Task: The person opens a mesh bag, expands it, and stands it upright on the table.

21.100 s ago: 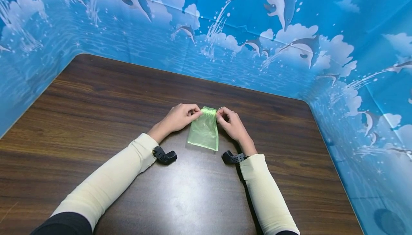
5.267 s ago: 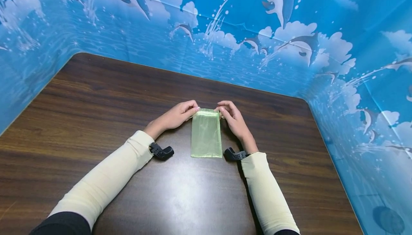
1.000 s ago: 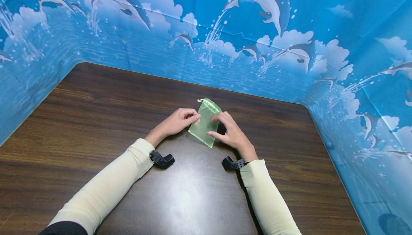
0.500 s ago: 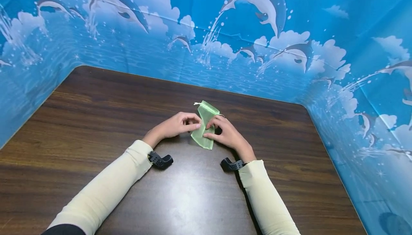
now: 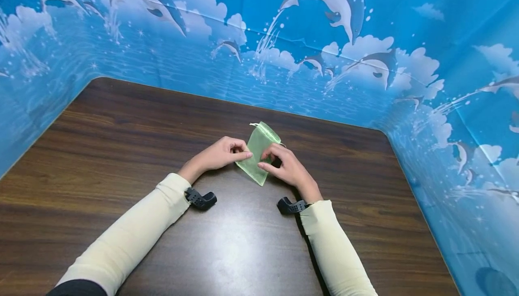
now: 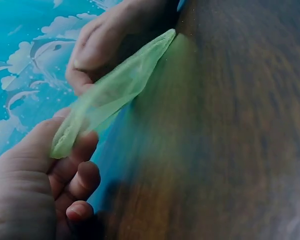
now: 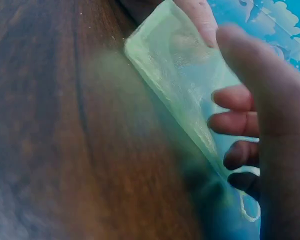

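Note:
A small sheer green drawstring bag (image 5: 259, 142) is held tilted just over the table, its gathered mouth toward the far side. A pale cord loop (image 5: 254, 125) sticks out at the mouth's left end. My left hand (image 5: 220, 153) pinches the bag's left edge between thumb and fingers, as the left wrist view shows with the bag (image 6: 122, 82) seen nearly edge-on. At the opposite side is my right hand (image 5: 289, 167), fingers bent against the bag and thumb apart from them. In the right wrist view, another cord loop (image 7: 249, 216) hangs below the right fingertips.
The brown wood-grain table (image 5: 134, 152) spreads around both hands. A blue dolphin-printed curtain (image 5: 194, 70) stands along its far and side edges. Black wrist cameras (image 5: 201, 199) sit at the cuffs of both cream sleeves.
Earlier, both hands held the bag's gathered mouth; now they are lower, on its sides, and the bag is tilted. Since half a second ago it has flattened and the right thumb has come away.

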The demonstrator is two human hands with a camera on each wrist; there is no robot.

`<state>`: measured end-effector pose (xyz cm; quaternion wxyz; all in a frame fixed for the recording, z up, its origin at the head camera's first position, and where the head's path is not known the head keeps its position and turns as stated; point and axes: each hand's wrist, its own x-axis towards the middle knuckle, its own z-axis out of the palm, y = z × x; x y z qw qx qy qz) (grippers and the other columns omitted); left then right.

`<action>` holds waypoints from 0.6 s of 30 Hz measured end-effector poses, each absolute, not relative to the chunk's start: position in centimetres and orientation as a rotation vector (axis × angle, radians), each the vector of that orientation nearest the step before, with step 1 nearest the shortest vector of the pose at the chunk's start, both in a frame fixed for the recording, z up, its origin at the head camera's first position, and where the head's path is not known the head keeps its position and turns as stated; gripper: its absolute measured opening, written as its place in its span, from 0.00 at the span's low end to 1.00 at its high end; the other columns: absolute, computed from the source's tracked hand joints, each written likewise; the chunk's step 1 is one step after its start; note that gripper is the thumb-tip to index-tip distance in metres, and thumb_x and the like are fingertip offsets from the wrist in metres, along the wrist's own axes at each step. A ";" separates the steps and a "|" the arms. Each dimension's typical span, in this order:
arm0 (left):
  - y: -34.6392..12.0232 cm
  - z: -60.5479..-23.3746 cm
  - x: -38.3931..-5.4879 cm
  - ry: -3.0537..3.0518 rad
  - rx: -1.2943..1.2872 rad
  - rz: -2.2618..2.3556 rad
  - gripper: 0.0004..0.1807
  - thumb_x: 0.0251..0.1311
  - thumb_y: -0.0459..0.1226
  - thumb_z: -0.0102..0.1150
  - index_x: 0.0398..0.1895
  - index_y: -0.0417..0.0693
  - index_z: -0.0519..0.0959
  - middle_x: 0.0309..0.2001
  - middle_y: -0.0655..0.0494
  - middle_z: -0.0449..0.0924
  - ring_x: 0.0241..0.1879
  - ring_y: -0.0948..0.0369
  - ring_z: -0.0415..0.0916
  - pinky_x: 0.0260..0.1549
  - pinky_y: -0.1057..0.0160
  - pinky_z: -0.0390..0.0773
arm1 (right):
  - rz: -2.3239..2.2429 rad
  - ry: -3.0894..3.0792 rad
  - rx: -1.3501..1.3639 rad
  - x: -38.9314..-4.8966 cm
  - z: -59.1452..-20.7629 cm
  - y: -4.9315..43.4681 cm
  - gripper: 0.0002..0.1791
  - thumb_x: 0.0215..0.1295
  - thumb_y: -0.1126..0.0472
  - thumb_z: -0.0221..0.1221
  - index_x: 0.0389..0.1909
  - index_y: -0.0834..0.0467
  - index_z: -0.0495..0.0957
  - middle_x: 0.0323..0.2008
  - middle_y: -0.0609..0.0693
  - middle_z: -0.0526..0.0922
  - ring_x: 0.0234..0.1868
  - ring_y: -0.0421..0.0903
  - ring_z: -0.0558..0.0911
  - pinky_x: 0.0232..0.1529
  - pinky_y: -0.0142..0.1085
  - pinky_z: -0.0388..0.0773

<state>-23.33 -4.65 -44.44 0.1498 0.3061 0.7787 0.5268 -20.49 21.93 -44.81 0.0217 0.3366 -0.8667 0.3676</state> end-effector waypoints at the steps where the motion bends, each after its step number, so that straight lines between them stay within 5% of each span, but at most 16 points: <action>1: -4.7 -44.4 -23.3 2.241 0.867 1.520 0.11 0.73 0.46 0.62 0.33 0.52 0.83 0.24 0.60 0.71 0.25 0.63 0.63 0.29 0.64 0.65 | 1.134 -2.681 1.047 -20.4 -44.8 21.8 0.08 0.70 0.50 0.68 0.43 0.46 0.80 0.39 0.43 0.80 0.37 0.41 0.72 0.42 0.37 0.72; 9: -4.5 -44.5 -22.9 2.240 0.866 1.570 0.16 0.75 0.47 0.59 0.29 0.49 0.77 0.23 0.58 0.66 0.24 0.62 0.61 0.30 0.63 0.64 | 0.948 -2.686 1.061 -19.8 -44.4 19.7 0.12 0.67 0.47 0.70 0.38 0.48 0.79 0.31 0.40 0.80 0.31 0.37 0.72 0.42 0.36 0.72; 18: -5.1 -44.0 -22.8 2.109 1.033 1.618 0.10 0.77 0.40 0.54 0.50 0.51 0.83 0.27 0.54 0.72 0.25 0.62 0.61 0.30 0.63 0.65 | 1.154 -2.597 1.010 -19.9 -44.7 19.1 0.04 0.75 0.61 0.63 0.38 0.56 0.80 0.30 0.48 0.82 0.28 0.37 0.76 0.31 0.32 0.75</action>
